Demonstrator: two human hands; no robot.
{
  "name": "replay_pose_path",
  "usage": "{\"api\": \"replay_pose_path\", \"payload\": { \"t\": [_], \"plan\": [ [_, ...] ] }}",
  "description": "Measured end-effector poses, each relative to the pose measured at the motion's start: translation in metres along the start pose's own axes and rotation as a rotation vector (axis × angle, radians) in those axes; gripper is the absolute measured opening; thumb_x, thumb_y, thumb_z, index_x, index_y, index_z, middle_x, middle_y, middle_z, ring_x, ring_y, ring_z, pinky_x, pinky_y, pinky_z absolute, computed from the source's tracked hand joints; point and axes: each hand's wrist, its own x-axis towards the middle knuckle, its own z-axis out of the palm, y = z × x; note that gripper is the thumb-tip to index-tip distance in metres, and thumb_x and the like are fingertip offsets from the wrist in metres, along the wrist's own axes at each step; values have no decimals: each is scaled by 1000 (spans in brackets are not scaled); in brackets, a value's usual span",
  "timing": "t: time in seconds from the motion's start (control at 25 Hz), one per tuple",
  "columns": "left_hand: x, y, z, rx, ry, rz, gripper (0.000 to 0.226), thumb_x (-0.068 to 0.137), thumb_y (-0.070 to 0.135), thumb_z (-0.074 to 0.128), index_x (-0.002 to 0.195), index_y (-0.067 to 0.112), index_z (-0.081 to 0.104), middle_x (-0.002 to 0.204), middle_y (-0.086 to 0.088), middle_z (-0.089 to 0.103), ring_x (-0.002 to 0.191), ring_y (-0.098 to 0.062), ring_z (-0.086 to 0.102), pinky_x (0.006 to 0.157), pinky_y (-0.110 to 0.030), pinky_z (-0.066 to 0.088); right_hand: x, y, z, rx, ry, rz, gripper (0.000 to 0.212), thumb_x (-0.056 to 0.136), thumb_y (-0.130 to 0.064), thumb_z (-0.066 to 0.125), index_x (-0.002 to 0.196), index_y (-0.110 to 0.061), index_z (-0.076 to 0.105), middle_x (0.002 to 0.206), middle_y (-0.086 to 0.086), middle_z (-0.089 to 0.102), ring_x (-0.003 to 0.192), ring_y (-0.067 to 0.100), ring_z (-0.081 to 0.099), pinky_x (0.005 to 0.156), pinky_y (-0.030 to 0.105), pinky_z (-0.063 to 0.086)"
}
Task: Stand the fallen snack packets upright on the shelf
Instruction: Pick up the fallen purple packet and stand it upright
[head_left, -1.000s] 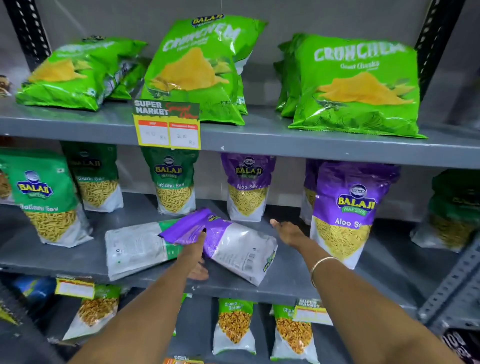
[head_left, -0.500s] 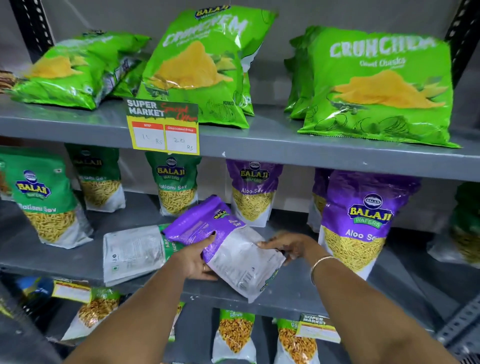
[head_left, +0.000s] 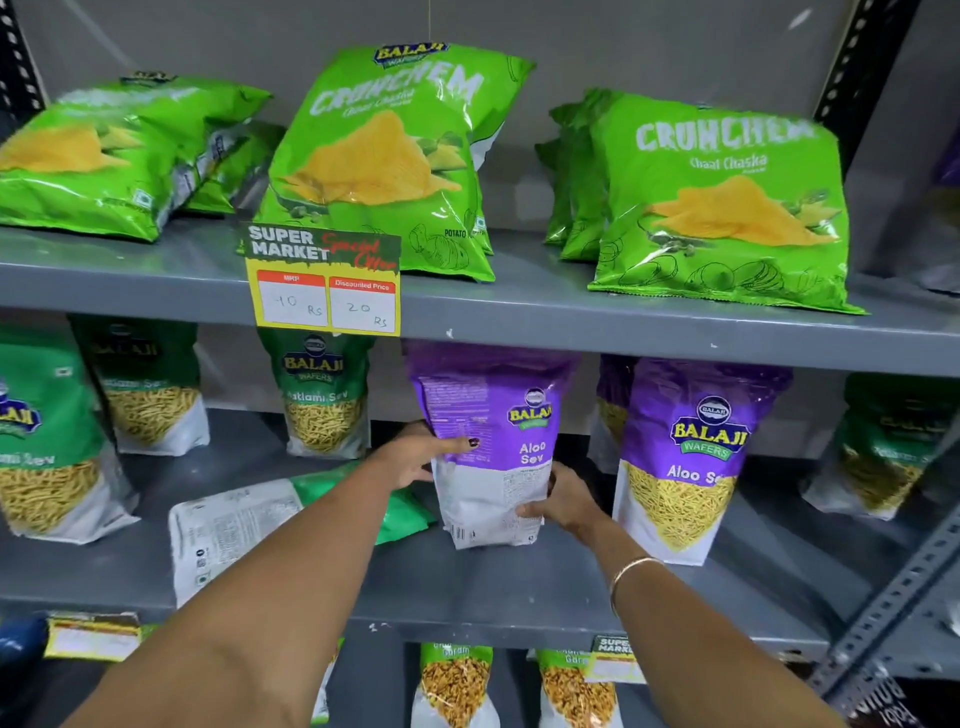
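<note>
A purple Aloo Sev packet (head_left: 491, 452) stands upright on the middle shelf (head_left: 467, 587), its back and side panel turned toward me. My left hand (head_left: 415, 457) grips its left edge at mid height. My right hand (head_left: 563, 501) holds its lower right corner. Just left of it a green packet (head_left: 249, 525) lies flat on its face, white back panel up, partly under my left forearm.
Upright green sev packets (head_left: 324, 400) stand at the left and back, purple Aloo Sev packets (head_left: 685, 462) at the right. Green Crunchem bags (head_left: 722, 202) sit on the upper shelf behind a yellow price tag (head_left: 324, 291). A slotted metal upright (head_left: 893, 597) rises at the right.
Both hands have lifted the purple packet off the shelf, where it lay flat, and turned it upright; its base now rests on the shelf. The camera has moved closer.
</note>
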Motion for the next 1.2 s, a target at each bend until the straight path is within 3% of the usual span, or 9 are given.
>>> {"api": "replay_pose_path", "payload": {
  "t": [0.12, 0.24, 0.36, 0.48, 0.56, 0.64, 0.84, 1.0, 1.2],
  "plan": [
    [9, -7, 4, 45, 19, 42, 43, 76, 15, 73, 116, 2, 62, 101, -6, 64, 97, -18, 55, 99, -39, 39, 1, 19, 10, 68, 82, -27, 77, 49, 11, 81, 120, 3, 52, 112, 12, 63, 100, 19, 56, 75, 16, 51],
    [10, -11, 1, 31, -58, 32, 56, 61, 22, 80, 113, 8, 63, 110, -5, 63, 106, -17, 54, 107, -41, 35, 3, 21, 11, 63, 101, -5, 80, 46, 6, 83, 120, 3, 52, 120, 19, 63, 107, 25, 59, 97, 39, 50],
    [12, -15, -4, 75, -114, -40, 28, 71, 7, 71, 92, 18, 57, 98, 2, 62, 108, -13, 49, 103, -37, 33, 5, 14, 8, -77, 108, 105, 79, 55, -6, 86, 122, 3, 46, 125, 18, 60, 120, 34, 54, 103, 43, 45],
    [12, -20, -10, 150, -126, -93, 32, 83, -11, 49, 97, 17, 53, 85, 3, 58, 89, -12, 55, 103, -38, 39, 5, 15, 7, -206, 162, 279, 75, 68, -21, 81, 121, 6, 36, 112, 21, 56, 90, 30, 66, 70, 30, 50],
    [9, -22, -18, 169, -193, -144, 39, 86, -13, 40, 105, 19, 53, 78, 6, 67, 74, -5, 62, 86, -30, 45, 4, 13, 11, -71, 129, 336, 32, 75, -14, 73, 92, -5, 48, 85, 17, 56, 46, 18, 56, 47, 25, 45],
    [5, -22, -22, 193, -282, -204, 36, 91, -4, 42, 113, 22, 53, 73, 10, 74, 66, -1, 70, 77, -24, 46, 7, 13, 14, 58, 72, 341, 23, 81, 0, 59, 68, -15, 47, 70, 9, 55, 49, 13, 51, 49, 26, 43],
    [-2, -23, 5, 244, -20, 11, 61, 84, 3, 63, 137, 8, 36, 130, -4, 51, 115, -18, 51, 99, -25, 35, 2, 10, 8, 33, -324, 220, 61, 74, -8, 73, 125, -26, 45, 113, -10, 57, 88, 5, 57, 57, 15, 48],
    [10, -26, 20, 218, 11, 90, 89, 77, 3, 71, 147, 7, 16, 150, -9, 36, 140, -22, 32, 105, -21, 27, 3, 6, 26, -68, -286, 82, 76, 47, -37, 89, 112, -35, 52, 128, 1, 59, 119, 18, 52, 102, 31, 46],
    [15, -29, 10, 264, -15, 4, 84, 76, 5, 72, 144, 8, 23, 143, -12, 45, 134, -24, 40, 110, -30, 29, 1, 6, 14, 43, -175, 80, 63, 71, -1, 75, 117, -5, 33, 121, 13, 54, 101, 14, 58, 84, 24, 52]
  ]
}}
